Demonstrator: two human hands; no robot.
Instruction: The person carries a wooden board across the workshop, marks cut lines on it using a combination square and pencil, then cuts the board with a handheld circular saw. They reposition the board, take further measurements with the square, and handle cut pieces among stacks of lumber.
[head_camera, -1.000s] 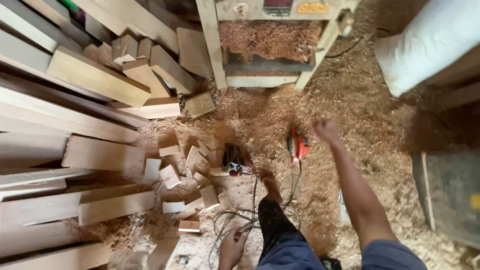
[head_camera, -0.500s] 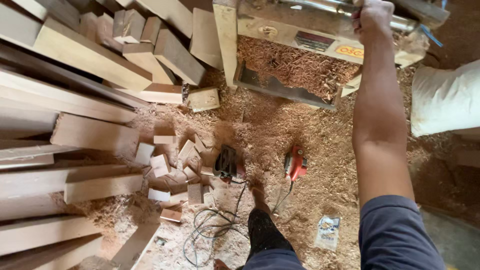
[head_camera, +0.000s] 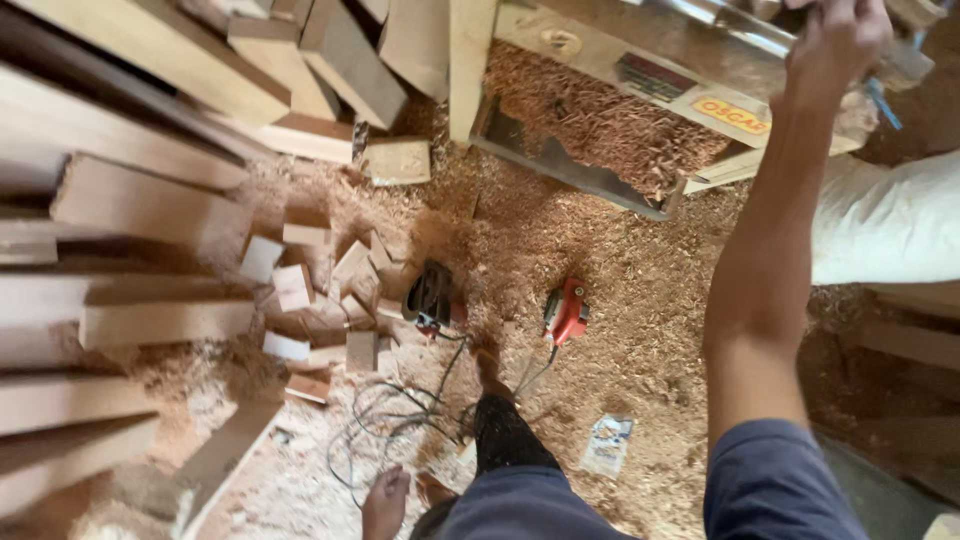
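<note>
My right hand (head_camera: 838, 38) is raised to the top right and its fingers are curled over a shiny metal rail (head_camera: 740, 28) on top of a wooden-framed woodworking machine (head_camera: 640, 90). My forearm runs down from it to a blue sleeve (head_camera: 770, 490). My left hand is out of view. On the sawdust floor below lie a red power tool (head_camera: 566, 311) and a black power tool (head_camera: 430, 294), both well clear of my hand.
Long planks (head_camera: 120, 210) are stacked on the left, with several small offcut blocks (head_camera: 310, 290) beside them. Tangled cables (head_camera: 395, 415) run by my legs and bare foot (head_camera: 386, 500). A white sack (head_camera: 890, 225) lies at right, a small packet (head_camera: 607, 443) on the sawdust.
My right hand has risen from near the red tool on the floor up to the machine's top rail and closed on it. The view has moved closer to the machine.
</note>
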